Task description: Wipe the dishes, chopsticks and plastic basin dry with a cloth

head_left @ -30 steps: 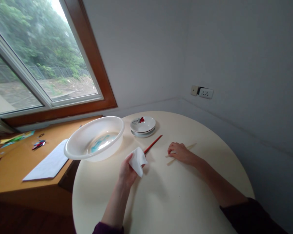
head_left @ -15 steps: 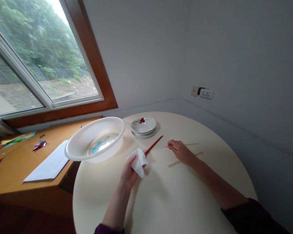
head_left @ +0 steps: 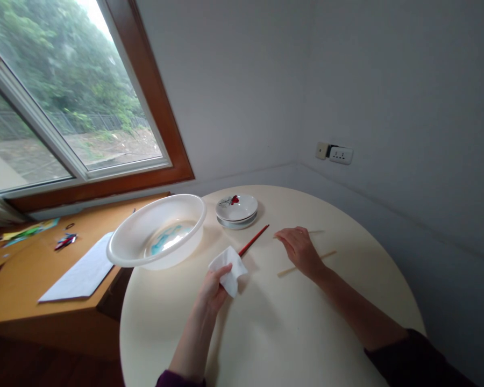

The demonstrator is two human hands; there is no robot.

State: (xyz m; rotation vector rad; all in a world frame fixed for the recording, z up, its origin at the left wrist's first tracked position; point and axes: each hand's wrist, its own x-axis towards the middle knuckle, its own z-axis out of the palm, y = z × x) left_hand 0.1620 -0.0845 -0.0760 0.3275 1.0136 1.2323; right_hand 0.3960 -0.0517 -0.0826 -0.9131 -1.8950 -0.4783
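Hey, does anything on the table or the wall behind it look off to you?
The white power socket on the wall seems to sit askew: a dark gap shows between it and the beige plate, as if it were loose.

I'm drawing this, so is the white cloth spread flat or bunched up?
Bunched up: the left hand grips the white cloth, and its loose corners poke out.

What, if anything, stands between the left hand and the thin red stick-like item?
A white cloth does: the left hand grips it, and the thin red stick-like item emerges from behind its far edge. Whether any finger touches the item behind the cloth is hidden.
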